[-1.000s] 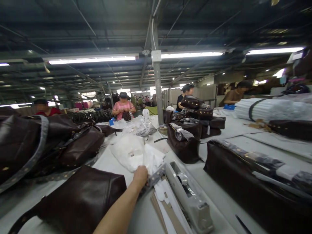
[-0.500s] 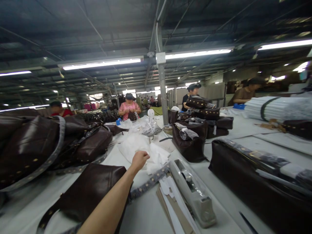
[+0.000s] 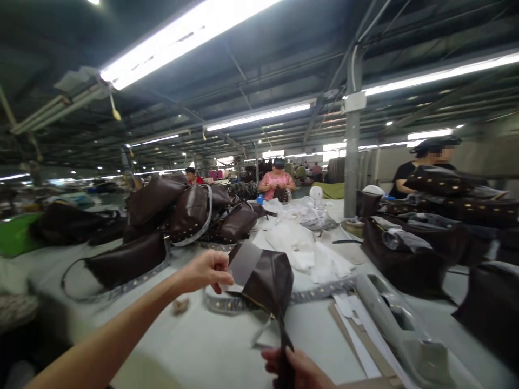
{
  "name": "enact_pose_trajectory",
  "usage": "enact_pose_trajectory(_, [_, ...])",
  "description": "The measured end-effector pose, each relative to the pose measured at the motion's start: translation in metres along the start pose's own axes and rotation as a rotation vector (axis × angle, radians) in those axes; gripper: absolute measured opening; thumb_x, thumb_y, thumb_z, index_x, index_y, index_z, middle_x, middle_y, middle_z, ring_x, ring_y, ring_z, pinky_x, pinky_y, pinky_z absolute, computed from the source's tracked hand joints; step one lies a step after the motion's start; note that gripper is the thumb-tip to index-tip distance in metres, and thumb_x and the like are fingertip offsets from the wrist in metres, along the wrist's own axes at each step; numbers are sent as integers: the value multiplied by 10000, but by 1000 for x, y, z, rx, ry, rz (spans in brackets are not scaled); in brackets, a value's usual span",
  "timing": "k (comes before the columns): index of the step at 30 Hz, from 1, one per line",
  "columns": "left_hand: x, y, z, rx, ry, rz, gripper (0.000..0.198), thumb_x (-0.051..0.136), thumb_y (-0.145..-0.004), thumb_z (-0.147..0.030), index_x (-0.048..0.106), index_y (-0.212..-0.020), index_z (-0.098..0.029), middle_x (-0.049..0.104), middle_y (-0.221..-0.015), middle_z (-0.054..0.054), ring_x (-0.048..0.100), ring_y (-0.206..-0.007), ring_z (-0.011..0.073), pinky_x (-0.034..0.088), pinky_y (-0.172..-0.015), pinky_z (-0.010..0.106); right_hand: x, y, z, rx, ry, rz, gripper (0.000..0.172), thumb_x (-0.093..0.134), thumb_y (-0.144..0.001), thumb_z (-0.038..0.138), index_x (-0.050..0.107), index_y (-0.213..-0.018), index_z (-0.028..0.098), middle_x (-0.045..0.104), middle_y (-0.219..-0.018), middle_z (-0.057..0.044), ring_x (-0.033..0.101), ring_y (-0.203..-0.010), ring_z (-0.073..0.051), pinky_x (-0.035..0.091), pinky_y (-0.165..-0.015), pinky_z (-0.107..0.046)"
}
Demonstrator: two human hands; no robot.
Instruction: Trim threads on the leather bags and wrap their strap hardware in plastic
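A dark brown leather bag [image 3: 270, 278] stands tilted in front of me, with a greyer, shiny patch on its left side. My left hand [image 3: 211, 273] is closed in a pinch at that left edge; what its fingers hold, if anything, cannot be made out. Lower down, my right hand [image 3: 302, 368] wraps round the bag's dark strap [image 3: 285, 337], near the bottom of the view. A wrapped, studded strap [image 3: 320, 292] lies on the table by the bag. Crumpled white paper [image 3: 290, 243] sits behind it.
A grey tape dispenser [image 3: 405, 319] and card strips [image 3: 357, 329] lie to the right. Brown bags [image 3: 190, 210] are piled at left, and more bags [image 3: 409, 259] stand at right. Co-workers [image 3: 278, 181] work across the table [image 3: 194, 346]. A post [image 3: 352, 162] rises behind.
My view has swung left. My left hand has left the white paper and is now at the bag's left edge. My right hand has come into view, gripping the strap; the bag is raised and turned.
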State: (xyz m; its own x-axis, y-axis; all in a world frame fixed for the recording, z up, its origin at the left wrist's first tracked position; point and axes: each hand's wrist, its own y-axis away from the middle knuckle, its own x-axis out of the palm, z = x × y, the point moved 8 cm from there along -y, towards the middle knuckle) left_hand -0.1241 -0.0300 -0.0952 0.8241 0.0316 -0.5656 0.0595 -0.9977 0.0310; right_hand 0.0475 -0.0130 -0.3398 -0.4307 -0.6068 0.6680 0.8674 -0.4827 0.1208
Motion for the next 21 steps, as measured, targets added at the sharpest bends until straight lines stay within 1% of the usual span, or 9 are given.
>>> enact_pose_trajectory(2, [-2, 35, 14, -56, -144, 29, 238, 657, -589, -273, 436, -559, -190, 509, -489, -65, 503, -454, 102, 383, -424, 191, 8, 5, -9, -45, -212, -23, 535, 836, -573, 544, 696, -1019, 284, 676, -1146, -67, 610, -1069, -247, 479, -883, -417])
enact_pose_trajectory(4, [6, 61, 31, -92, -352, 73, 240, 652, -593, -209, 427, -511, -192, 438, -412, -82, 432, -381, 84, 296, -380, 177, 20, 11, -17, -96, -373, -33, 607, 859, -561, 494, 651, -1113, 349, 665, -1169, -43, 635, -985, -204, 493, -849, -406])
enact_pose_trajectory(6, [28, 80, 56, -141, -490, 174, 296, 673, -581, -170, 407, -452, -193, 371, -347, -88, 379, -332, 78, 256, -365, 183, 30, 14, -26, -161, -475, -69, 614, 866, -561, 471, 635, -1123, 382, 677, -1114, -4, 632, -786, -109, 511, -759, -302])
enact_pose_trajectory(9, [74, 97, 102, -289, -484, 397, 312, 683, -594, -179, 419, -429, -191, 386, -316, -69, 419, -310, 104, 310, -365, 197, 45, 14, -49, -144, -475, -189, 588, 898, -527, 388, 654, -1059, 335, 697, -945, 23, 528, -560, -36, 460, -574, -184])
enact_pose_trajectory(11, [100, 100, 126, -359, -391, 458, 277, 646, -639, -211, 431, -466, -191, 422, -335, -56, 461, -318, 124, 354, -362, 207, 51, 13, -65, -88, -341, -292, 549, 902, -530, 326, 660, -1017, 247, 699, -882, -6, 529, -543, -51, 445, -540, -192])
enact_pose_trajectory(14, [120, 88, 145, -343, -214, 399, 212, 591, -697, -261, 444, -562, -191, 459, -405, -57, 499, -341, 129, 379, -353, 201, 59, 12, -73, -81, -132, -360, 544, 884, -548, 325, 651, -1013, 164, 695, -903, -47, 568, -583, -94, 461, -566, -244])
enact_pose_trajectory(16, [130, 78, 153, -310, -118, 369, 196, 581, -712, -294, 453, -611, -185, 466, -453, -60, 521, -359, 125, 379, -351, 187, 61, 13, -70, -111, -33, -373, 584, 878, -539, 333, 646, -1045, 157, 689, -900, -34, 557, -577, -93, 447, -570, -245])
enact_pose_trajectory(18, [140, 68, 157, -283, -59, 367, 205, 572, -727, -323, 465, -632, -176, 476, -484, -55, 537, -375, 121, 380, -354, 176, 62, 14, -65, -134, 91, -382, 582, 871, -533, 325, 654, -1045, 152, 680, -814, -5, 536, -559, -90, 424, -561, -235])
enact_pose_trajectory(21, [154, 55, 157, -264, -45, 338, 231, 556, -758, -352, 474, -643, -168, 507, -508, -40, 538, -386, 110, 386, -365, 170, 58, 15, -61, -127, 264, -421, 419, 838, -564, 355, 667, -870, 127, 596, -595, 36, 486, -494, -93, 386, -503, -232])
